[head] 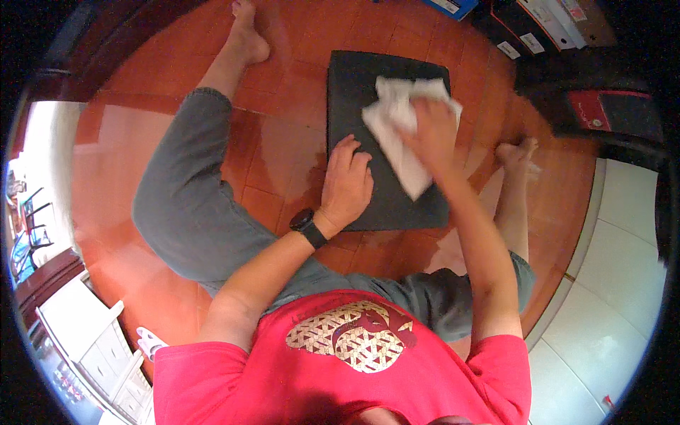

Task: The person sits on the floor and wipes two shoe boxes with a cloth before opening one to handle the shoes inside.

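A dark, flat rectangular panel [390,212] lies on the tiled floor between my legs. My right hand [433,127] presses on a white cloth [406,164] spread over the panel's right part; both are a little blurred, and part of the cloth is bunched around the fingers. My left hand [348,183], with a black watch on its wrist, rests on the panel's left side near its lower half, palm down and fingers slightly bent, holding nothing. What the panel belongs to cannot be told.
Reddish floor tiles [265,207] surround the panel. Boxes [536,26] stand at the upper right, above a dark object with a red and black box [611,111]. White tiles [605,276] run along the right. A white drawer unit [101,345] stands at lower left.
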`<state>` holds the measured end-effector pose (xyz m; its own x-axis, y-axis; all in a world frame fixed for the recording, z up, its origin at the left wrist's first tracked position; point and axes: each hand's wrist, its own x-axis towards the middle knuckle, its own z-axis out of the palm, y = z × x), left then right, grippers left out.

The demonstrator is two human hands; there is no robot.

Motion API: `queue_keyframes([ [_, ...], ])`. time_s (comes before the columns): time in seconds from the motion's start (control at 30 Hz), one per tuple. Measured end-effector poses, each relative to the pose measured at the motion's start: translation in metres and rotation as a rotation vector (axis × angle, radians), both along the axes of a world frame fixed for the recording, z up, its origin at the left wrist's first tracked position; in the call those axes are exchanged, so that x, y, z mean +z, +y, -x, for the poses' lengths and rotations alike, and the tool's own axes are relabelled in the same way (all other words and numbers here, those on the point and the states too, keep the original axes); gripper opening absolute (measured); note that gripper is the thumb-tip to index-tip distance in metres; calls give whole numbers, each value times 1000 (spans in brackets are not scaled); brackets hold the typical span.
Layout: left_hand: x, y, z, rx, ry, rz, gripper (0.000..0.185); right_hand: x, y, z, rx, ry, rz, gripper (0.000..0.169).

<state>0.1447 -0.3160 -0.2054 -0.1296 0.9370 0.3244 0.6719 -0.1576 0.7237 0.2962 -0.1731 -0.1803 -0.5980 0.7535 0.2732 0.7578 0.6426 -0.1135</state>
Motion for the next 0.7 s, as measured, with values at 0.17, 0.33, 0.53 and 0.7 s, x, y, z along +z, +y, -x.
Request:
queue_keyframes([
  [0.17, 3, -6, -1, 101, -152, -65, 29, 21, -123, -60, 393, -78, 314, 66],
  [0.33, 0, -8, 4, 71, -159, -68, 29, -2, -55, -32, 252, -95, 106, 56],
  [0.53, 3, -5, 2, 82, -115, -74, 24, -17, 82, 48, -126, 30, -222, 50],
  [0.7, 5, -43, -2, -137, 18, 10, 21, -16, 19, 25, 29, 21, -123, 52],
])
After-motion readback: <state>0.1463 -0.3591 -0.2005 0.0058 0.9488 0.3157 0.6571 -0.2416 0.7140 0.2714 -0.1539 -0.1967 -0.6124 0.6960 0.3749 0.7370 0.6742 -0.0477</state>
